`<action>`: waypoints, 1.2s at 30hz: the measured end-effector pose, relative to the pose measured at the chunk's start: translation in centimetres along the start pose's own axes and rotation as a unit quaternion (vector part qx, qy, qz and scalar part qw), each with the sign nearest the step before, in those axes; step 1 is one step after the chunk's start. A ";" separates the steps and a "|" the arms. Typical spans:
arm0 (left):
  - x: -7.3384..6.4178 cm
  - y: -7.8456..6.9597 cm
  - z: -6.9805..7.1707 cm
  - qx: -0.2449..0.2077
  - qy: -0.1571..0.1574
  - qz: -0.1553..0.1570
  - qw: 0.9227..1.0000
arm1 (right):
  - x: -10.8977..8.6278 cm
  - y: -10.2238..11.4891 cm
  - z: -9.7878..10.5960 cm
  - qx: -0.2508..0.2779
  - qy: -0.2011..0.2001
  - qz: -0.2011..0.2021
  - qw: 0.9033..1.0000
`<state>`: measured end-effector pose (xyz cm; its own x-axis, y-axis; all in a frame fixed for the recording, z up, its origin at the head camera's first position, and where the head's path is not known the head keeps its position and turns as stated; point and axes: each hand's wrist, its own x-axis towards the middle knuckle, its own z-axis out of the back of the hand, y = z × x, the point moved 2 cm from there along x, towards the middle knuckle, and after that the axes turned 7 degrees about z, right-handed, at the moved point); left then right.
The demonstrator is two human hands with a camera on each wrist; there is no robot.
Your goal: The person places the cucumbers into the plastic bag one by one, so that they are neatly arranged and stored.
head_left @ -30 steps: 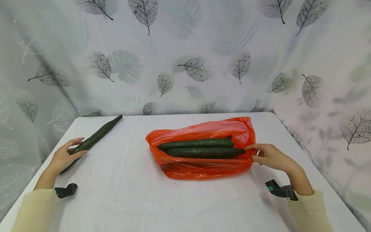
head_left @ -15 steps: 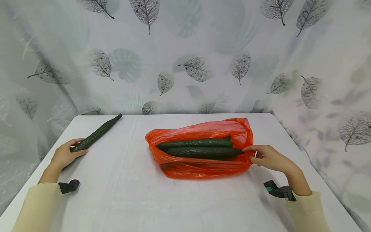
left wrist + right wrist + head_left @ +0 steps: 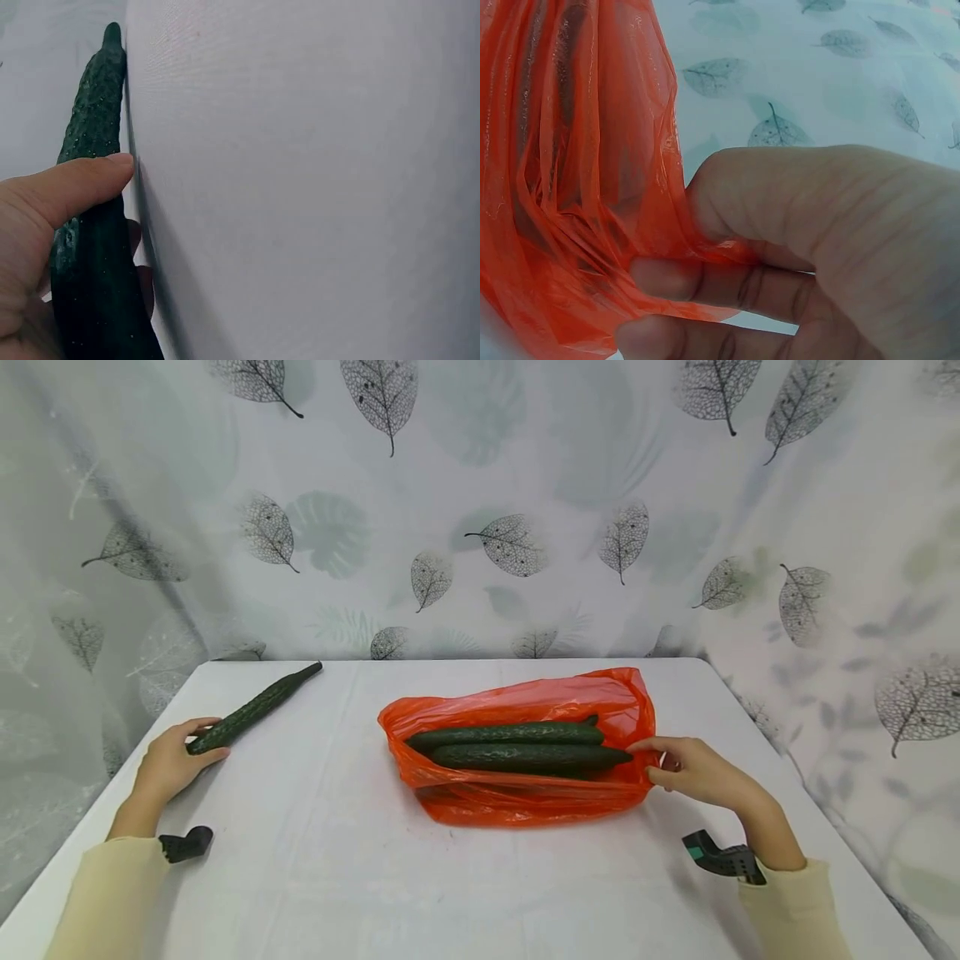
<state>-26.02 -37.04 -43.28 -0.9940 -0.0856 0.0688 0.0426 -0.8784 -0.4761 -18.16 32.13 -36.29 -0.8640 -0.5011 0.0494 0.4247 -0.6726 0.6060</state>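
Observation:
A long dark green cucumber [image 3: 262, 703] slants across the table's left side. My left hand [image 3: 168, 768] grips it near its near end. In the left wrist view the thumb [image 3: 82, 184] crosses over the cucumber [image 3: 94, 105], and fingertips show along its other side. A red plastic bag [image 3: 517, 806] lies open at mid-table. Inside it, a front cucumber [image 3: 525, 756] and a rear cucumber [image 3: 510, 733] lie side by side. My right hand [image 3: 693, 768] pinches the bag's right end; in the right wrist view the thumb and forefinger hold the thin plastic [image 3: 637, 187].
The table [image 3: 450, 893] has a white cover. A leaf-patterned curtain [image 3: 480, 468] hangs behind it and along both sides. A dark wrist strap [image 3: 187, 845] sits on the left wrist, and another wrist strap [image 3: 723, 857] on the right.
My left hand has closed in around the loose cucumber, whose near end now shows less below the hand. The bag and my right hand have hardly moved.

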 end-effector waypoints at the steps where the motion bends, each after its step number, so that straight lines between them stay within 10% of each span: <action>1: -0.2 -0.1 0.0 0.001 -0.004 -0.002 1.000 | 0.0 0.0 0.0 -0.001 0.001 0.003 1.000; 24: -1.1 -1.7 0.5 -0.013 -0.063 -0.024 0.998 | 0.0 0.3 0.5 -0.006 0.012 -0.002 1.000; 36: -1.4 -4.9 0.6 -0.016 -0.085 -0.040 0.995 | -0.2 0.0 0.3 -0.016 0.010 -0.005 1.000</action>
<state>-24.80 -32.88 -40.46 -0.9624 -0.0972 0.2535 -0.0415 -0.8700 -0.4913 -18.07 32.40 -36.05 -0.8628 -0.5047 0.0284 0.4253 -0.6943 0.5806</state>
